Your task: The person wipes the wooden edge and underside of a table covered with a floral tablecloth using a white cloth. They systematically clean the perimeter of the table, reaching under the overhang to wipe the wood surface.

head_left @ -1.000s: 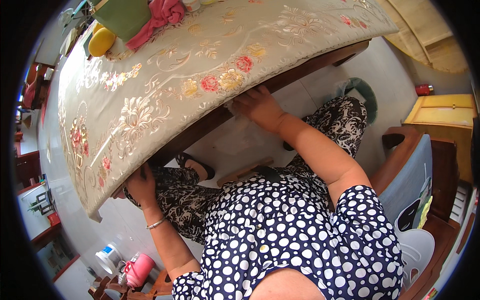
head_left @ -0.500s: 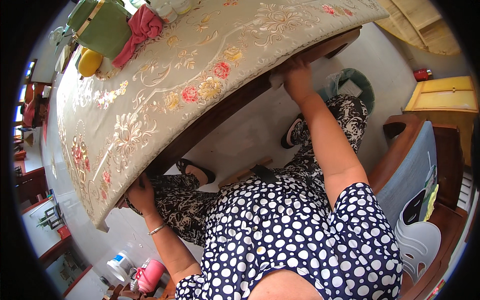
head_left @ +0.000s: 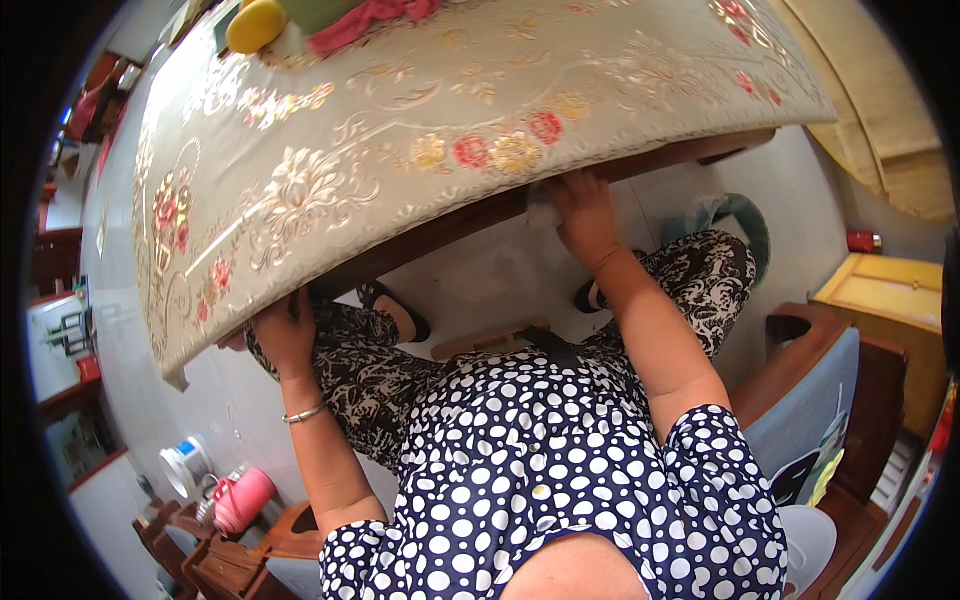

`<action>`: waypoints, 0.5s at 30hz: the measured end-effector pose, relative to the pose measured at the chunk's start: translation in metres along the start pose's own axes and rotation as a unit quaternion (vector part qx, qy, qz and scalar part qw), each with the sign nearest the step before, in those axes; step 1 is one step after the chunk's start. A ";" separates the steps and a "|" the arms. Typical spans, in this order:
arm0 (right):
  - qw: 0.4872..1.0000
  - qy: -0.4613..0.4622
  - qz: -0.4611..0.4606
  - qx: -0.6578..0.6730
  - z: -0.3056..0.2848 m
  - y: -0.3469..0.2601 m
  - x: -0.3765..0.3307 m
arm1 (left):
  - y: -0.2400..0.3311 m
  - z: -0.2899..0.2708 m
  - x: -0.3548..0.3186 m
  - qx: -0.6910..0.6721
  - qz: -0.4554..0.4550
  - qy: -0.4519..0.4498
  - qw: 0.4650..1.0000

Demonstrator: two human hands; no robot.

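A floral tablecloth [head_left: 380, 150] covers the table, and its dark wooden apron [head_left: 450, 228] shows below the hem. My right hand [head_left: 588, 225] presses a crumpled whitish wipe [head_left: 541, 208] against that apron, right of the middle. The wipe is blurred, so whether it is cloth or paper I cannot tell. At the table's near left part, my left hand [head_left: 285, 335] is closed round the edge under the cloth's hem, with some fingertips hidden. A silver bangle sits on my left wrist.
My legs are under the table. On the cloth stand a green container [head_left: 325, 12], a pink cloth [head_left: 375, 22] and a yellow round thing [head_left: 257, 27]. A green bin [head_left: 748, 235] is beyond my right knee. Wooden chairs flank me, with a pink jug [head_left: 243, 498] at lower left.
My right hand has slid left along the apron with the wipe. My left hand keeps to the table edge. The whole view has turned and shifted.
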State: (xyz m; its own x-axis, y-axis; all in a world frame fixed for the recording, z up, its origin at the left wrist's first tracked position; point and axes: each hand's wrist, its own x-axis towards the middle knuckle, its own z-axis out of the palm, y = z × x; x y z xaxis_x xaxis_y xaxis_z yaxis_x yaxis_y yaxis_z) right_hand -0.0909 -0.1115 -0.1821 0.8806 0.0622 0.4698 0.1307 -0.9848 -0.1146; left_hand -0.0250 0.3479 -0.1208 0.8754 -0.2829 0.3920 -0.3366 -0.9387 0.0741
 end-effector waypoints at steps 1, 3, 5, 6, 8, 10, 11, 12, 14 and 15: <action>0.999 -0.001 -0.029 0.022 0.005 -0.013 0.002 | 0.005 -0.006 0.002 -0.003 -0.004 0.001 1.000; 0.997 0.003 -0.058 0.048 0.013 -0.038 0.010 | 0.009 -0.010 0.003 -0.013 -0.011 0.006 1.000; 0.994 -0.005 -0.087 0.063 0.019 -0.058 0.014 | 0.009 -0.008 0.003 -0.030 -0.012 0.010 0.999; 0.992 -0.013 -0.104 0.067 0.022 -0.066 0.016 | 0.011 -0.008 0.004 -0.021 0.003 0.028 0.999; 0.989 -0.019 -0.127 0.072 0.029 -0.080 0.021 | 0.013 -0.009 0.006 -0.031 -0.005 0.027 0.999; 0.987 -0.019 -0.142 0.076 0.035 -0.095 0.026 | 0.013 -0.010 0.005 -0.036 -0.013 0.020 0.999; 0.984 -0.034 -0.147 0.097 0.037 -0.102 0.029 | 0.013 -0.010 0.005 -0.036 -0.017 0.014 0.999; 0.980 -0.049 -0.152 0.118 0.038 -0.109 0.032 | 0.012 -0.010 0.004 -0.037 -0.020 0.007 0.999; 0.974 -0.068 -0.164 0.144 0.041 -0.125 0.038 | 0.011 -0.009 0.004 -0.035 -0.015 0.013 0.999; 0.971 -0.073 -0.173 0.149 0.044 -0.135 0.040 | 0.011 -0.009 0.005 -0.033 -0.011 0.016 0.999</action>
State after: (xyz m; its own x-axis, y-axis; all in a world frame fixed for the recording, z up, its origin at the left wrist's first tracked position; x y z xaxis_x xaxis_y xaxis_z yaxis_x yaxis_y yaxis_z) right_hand -0.0534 0.0312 -0.1861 0.8126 0.4251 0.3986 0.5375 -0.8111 -0.2308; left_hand -0.0276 0.3377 -0.1097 0.8717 -0.2540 0.4191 -0.3395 -0.9297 0.1428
